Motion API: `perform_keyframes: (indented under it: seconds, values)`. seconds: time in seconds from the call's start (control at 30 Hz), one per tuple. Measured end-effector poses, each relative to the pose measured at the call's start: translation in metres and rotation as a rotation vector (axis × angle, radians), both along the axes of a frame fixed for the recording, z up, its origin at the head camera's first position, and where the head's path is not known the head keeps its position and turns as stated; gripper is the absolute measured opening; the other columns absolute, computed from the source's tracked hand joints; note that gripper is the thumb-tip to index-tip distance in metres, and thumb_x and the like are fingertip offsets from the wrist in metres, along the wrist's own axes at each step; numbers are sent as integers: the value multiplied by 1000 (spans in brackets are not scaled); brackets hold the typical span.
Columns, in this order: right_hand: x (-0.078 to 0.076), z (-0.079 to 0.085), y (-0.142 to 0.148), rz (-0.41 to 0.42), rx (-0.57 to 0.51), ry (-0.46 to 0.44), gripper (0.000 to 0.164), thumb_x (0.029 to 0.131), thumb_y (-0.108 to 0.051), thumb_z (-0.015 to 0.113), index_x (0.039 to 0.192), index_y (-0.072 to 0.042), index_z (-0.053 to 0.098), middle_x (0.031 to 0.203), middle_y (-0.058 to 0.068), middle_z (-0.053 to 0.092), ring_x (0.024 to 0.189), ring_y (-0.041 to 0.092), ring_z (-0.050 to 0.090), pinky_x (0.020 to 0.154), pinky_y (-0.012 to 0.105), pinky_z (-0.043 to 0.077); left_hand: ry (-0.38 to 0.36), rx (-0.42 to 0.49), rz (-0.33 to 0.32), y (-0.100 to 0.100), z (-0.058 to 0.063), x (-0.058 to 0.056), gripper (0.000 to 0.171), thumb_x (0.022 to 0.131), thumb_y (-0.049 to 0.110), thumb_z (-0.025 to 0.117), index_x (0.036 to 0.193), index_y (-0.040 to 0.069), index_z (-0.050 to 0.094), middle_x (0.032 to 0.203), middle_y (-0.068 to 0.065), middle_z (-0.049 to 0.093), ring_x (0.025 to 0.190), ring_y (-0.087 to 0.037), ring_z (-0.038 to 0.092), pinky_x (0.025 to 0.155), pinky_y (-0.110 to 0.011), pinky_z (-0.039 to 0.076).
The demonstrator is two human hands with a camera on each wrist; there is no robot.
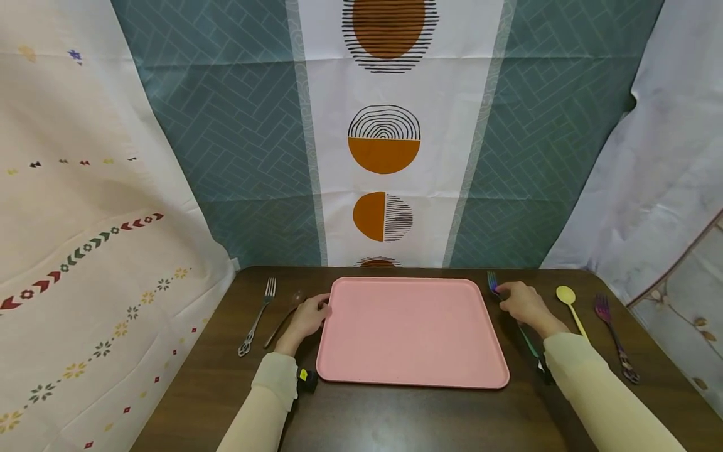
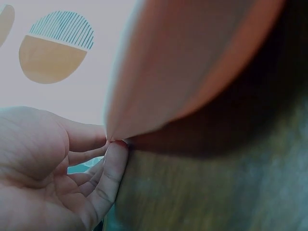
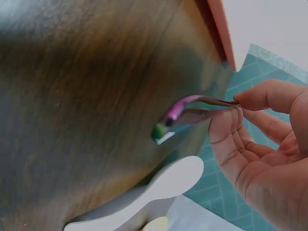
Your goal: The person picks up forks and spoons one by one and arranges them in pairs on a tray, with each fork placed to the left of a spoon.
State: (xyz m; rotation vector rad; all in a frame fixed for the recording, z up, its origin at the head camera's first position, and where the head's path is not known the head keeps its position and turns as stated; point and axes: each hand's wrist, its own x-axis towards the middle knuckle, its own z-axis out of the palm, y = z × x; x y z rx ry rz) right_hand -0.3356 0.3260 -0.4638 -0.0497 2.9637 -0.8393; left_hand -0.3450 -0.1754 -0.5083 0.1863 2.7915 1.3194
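Note:
A pink rectangular tray (image 1: 412, 333) lies on the dark wooden table. My left hand (image 1: 309, 316) is at its left edge; in the left wrist view the thumb and fingers of the left hand (image 2: 62, 168) pinch the tray's rim (image 2: 159, 62). Right of the tray, my right hand (image 1: 528, 307) pinches an iridescent fork (image 1: 492, 281) with blue-purple tines and a green handle. The right wrist view shows the right hand (image 3: 269, 130) holding this fork (image 3: 185, 108) between thumb and fingers. Part of it is hidden behind the hand in the head view.
Left of the tray lie a silver fork (image 1: 261, 317) and a brown spoon (image 1: 279, 326), partly behind the left hand. On the right lie a yellow spoon (image 1: 567, 298) and a purple fork (image 1: 612, 333). Patterned curtains (image 1: 384, 138) hang behind the table.

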Motion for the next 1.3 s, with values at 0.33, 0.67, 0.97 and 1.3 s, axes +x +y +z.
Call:
perform_keyframes:
  seconds: [0.33,0.67,0.97,1.3]
  values:
    - [-3,11,-9,3,-17,26,49,90,-2,61,136,13,56,56,1,54,40,12,50,47,31,47,0,3,0,1,1,-1,43,105,8,55,146,-3,56,95,-9,64,77,-18,61,70,-33,55]
    - [-6,19,-31,-17,-88,-10,47,92,-3,62,137,10,58,56,1,54,41,11,50,48,29,46,4,-23,16,-7,6,0,42,104,8,56,145,-3,56,94,-9,63,75,-18,60,67,-32,52]
    - [-5,20,-34,-17,-65,44,43,90,-2,63,132,9,62,55,0,55,40,12,50,47,30,46,-3,-16,-1,-2,5,-1,43,104,9,54,146,-3,56,96,-10,64,76,-19,60,68,-33,53]
    - [-6,22,-43,-8,-62,66,40,93,-8,66,129,8,65,67,10,65,40,11,49,46,29,44,-3,-7,2,0,2,1,44,104,9,55,146,-3,55,97,-10,64,77,-19,61,70,-33,53]
